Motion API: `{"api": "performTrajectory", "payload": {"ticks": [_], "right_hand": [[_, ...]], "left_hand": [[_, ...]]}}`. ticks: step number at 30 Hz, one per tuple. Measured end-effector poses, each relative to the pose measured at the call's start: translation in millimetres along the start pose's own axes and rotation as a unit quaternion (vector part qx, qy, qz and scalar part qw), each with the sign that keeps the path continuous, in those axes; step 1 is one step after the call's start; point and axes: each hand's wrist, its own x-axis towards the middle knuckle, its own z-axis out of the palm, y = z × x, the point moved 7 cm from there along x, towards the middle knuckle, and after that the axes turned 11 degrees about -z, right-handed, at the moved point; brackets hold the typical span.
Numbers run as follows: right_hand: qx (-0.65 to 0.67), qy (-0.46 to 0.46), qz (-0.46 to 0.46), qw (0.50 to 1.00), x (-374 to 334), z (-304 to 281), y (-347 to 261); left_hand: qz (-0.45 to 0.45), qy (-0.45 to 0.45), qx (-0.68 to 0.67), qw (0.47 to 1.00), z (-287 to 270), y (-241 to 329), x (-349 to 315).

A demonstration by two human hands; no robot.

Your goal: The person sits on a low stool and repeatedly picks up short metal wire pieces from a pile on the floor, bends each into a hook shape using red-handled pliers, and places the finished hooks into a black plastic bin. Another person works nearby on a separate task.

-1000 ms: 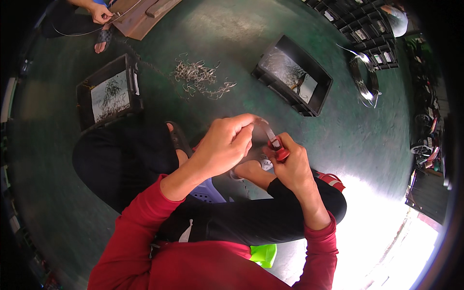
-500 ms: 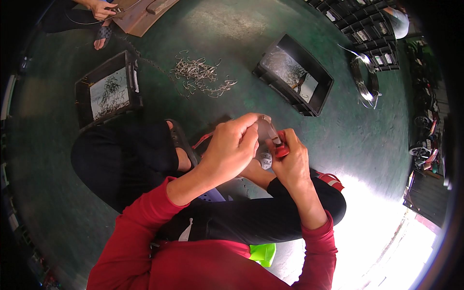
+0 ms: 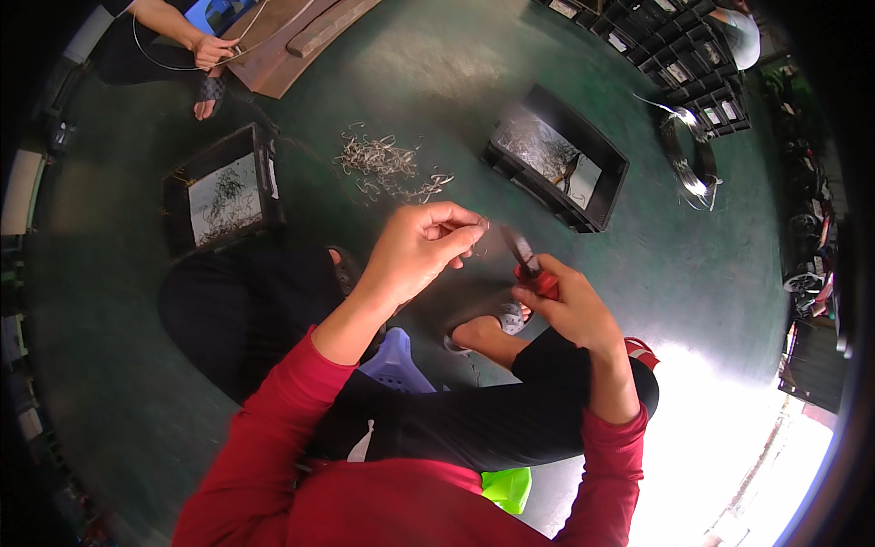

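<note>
My left hand (image 3: 421, 248) pinches a small bent wire hook (image 3: 484, 221) between thumb and fingertips; only bits of it show beyond the fingers. To its right, my right hand (image 3: 576, 308) is closed round the red handles of a pair of pliers (image 3: 540, 281). The pliers' dark jaws are blurred and point up and left, a short gap away from the left fingertips. Beyond my hands, a loose pile of silvery wire hooks (image 3: 381, 157) lies on the green floor.
Black crates stand left (image 3: 266, 199) and right (image 3: 583, 214) of the pile, with wire pieces inside. Further right lie a wire coil (image 3: 684, 155) and stacked black crates (image 3: 670, 59). Another person's hand (image 3: 213, 51) holds a wire beside a brown board (image 3: 283, 68).
My hands have moved apart, and the pliers' jaws have come away from my left fingertips. My view has shifted slightly, and the other person's arm shows more.
</note>
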Motion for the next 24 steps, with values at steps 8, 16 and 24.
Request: {"api": "performTrajectory", "payload": {"ticks": [8,16,24], "right_hand": [[0.248,-0.145,0.045,0.957,-12.7,31.3,5.0],[0.428,-0.163,0.059,0.887,-15.5,51.5,-2.4],[0.379,-0.127,0.042,0.916,-12.2,42.0,1.1]], "left_hand": [[0.023,0.055,-0.070,0.996,-5.4,8.5,-2.1],[0.157,0.058,-0.096,0.981,-1.0,14.0,-5.2],[0.230,0.056,0.005,0.972,5.8,19.7,-9.9]]}}
